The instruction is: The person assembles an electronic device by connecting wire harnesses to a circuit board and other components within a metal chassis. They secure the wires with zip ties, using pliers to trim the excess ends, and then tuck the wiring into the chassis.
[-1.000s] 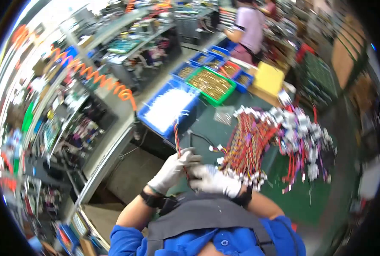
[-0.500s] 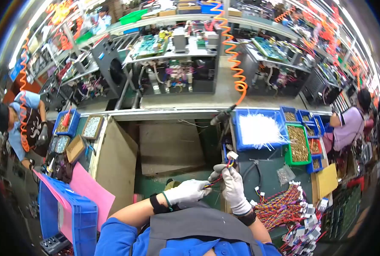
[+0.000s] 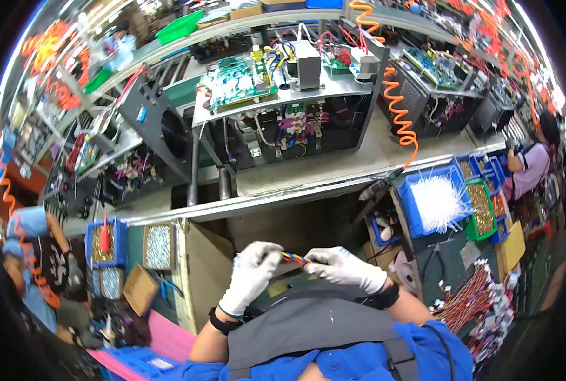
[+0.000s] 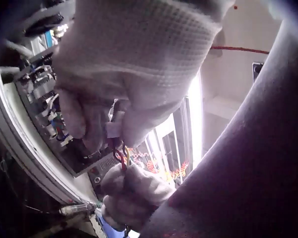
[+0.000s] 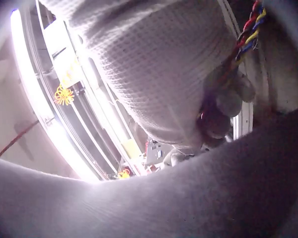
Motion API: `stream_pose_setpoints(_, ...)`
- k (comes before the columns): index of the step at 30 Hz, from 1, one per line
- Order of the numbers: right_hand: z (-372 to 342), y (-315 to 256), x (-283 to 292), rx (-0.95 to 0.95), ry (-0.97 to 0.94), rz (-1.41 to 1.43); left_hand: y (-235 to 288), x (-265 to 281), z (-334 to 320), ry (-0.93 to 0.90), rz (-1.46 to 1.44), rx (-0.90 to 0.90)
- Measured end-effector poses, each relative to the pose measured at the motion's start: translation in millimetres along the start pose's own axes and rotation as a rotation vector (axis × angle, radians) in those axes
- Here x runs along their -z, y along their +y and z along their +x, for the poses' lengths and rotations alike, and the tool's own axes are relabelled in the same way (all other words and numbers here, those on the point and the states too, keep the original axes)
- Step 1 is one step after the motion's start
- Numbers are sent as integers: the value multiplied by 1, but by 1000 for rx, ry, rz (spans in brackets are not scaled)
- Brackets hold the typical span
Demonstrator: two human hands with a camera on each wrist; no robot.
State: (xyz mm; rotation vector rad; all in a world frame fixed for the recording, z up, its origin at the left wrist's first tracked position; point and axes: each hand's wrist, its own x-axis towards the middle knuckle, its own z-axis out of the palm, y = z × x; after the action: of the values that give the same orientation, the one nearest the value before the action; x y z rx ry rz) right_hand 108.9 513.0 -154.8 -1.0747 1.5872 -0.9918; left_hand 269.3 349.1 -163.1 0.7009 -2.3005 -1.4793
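- The left hand (image 3: pixel 252 276) and right hand (image 3: pixel 347 270), both gloved, now sit level in front of the apron; half a second ago the right was higher and the left lower.
- Each hand pinches the twisted wires (image 3: pixel 295 258), which now show as a short, nearly straight length between the fingertips, in front of the chest.
- The head view, which earlier showed a white plug beyond the right hand, now shows only wires in that gap.
- The left wrist view alone reveals a white connector (image 4: pixel 112 130) between the left thumb and fingers, wires running from it towards the right hand.
- The right wrist view gives the strands' red, yellow and blue twist close up, by the right hand's curled fingertips.
- The blue crate (image 3: pixel 137 362) and pink sheet (image 3: pixel 168 336), fuller in view before, are now cut by the lower edge.
- Only the head view shows the wire harness pile (image 3: pixel 467 298), right of the hands.
- Farther off, the circuit board (image 3: pixel 238 82) appears larger than before.
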Motion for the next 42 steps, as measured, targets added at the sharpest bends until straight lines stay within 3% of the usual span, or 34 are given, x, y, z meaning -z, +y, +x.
stream_pose_setpoints(1, 4, -5, 9, -67, 23, 94, 9, 13, 13, 70, -224, 169)
stream_pose_setpoints(2, 8, -5, 21, -128, 45, 179, 6, 24, 30, 182, -232, 148)
stream_pose_setpoints(3, 17, 14, 34, 81, 105, -50, -1, 35, 46, 262, -296, 149)
stream_pose_setpoints(4, 23, 21, 46, 167, 155, -78, -9, 45, 62, 349, -362, 148)
stream_pose_setpoints(6, 33, 19, 75, -204, 92, 53, -26, 59, 90, 447, -377, 179)
stream_pose_setpoints(7, 42, 36, 84, -141, 130, 118, -22, 63, 104, 484, -355, 184)
stream_pose_setpoints(8, 51, 46, 100, -259, 61, 196, -19, 67, 119, 481, -352, 180)
stream_pose_setpoints(10, 72, 54, 126, 45, 117, -60, 6, 69, 148, 412, -344, 159)
stream_pose_setpoints(12, 98, 38, 149, 153, 200, -237, 59, 59, 178, 243, -320, 169)
stream_pose_setpoints(14, 125, -12, 165, 347, 326, -264, 89, 49, 204, -37, -178, 198)
stream_pose_setpoints(16, 148, -44, 179, 412, 203, -189, 115, 33, 226, -125, -251, 365)
stream_pose_setpoints(17, 157, -52, 184, 392, 112, -68, 110, 29, 236, -106, -297, 325)
stream_pose_setpoints(18, 158, -73, 191, 161, 25, 46, 120, 29, 245, -80, -365, 334)
stream_pose_setpoints(20, 167, -74, 195, 288, 144, 72, 134, 38, 260, -105, -65, 224)
stream_pose_setpoints(22, 168, -86, 202, 217, 117, 126, 139, 47, 269, -176, 167, 148)
stream_pose_setpoints(24, 172, -92, 202, 230, 110, 125, 138, 56, 276, -258, 157, 201)
stream_pose_setpoints(27, 181, -100, 190, 404, 410, -52, 130, 67, 292, -330, 112, 189)
stream_pose_setpoints(28, 184, -103, 190, 393, 429, -63, 124, 72, 296, -348, 104, 174)
stream_pose_setpoints(30, 187, -111, 192, 162, 229, -175, 110, 87, 306, -542, 335, -152)
stream_pose_setpoints(31, 187, -118, 190, 106, 165, -54, 109, 98, 310, -692, 350, -146)
stream_pose_setpoints(32, 189, -126, 187, 93, 98, -105, 108, 106, 313, -822, 364, -91)
stream_pose_setpoints(34, 196, -131, 173, 61, 102, -137, 99, 120, 320, -950, 250, -18)
stream_pose_setpoints(36, 207, -140, 159, 232, 357, -251, 80, 132, 327, -828, 64, -50)
stream_pose_setpoints(37, 209, -150, 153, 149, 387, -190, 80, 136, 326, -777, -132, 179)
stream_pose_setpoints(38, 214, -154, 143, 159, 474, -126, 70, 137, 327, -722, -239, 250)
stream_pose_setpoints(40, 220, -150, 125, 112, 593, -95, 71, 141, 329, -648, -566, 259)
stream_pose_setpoints(41, 223, -148, 115, 91, 686, 39, 51, 136, 336, -670, -686, 141)
stream_pose_setpoints(42, 227, -146, 104, 74, 777, 174, 60, 139, 335, -707, -678, 139)
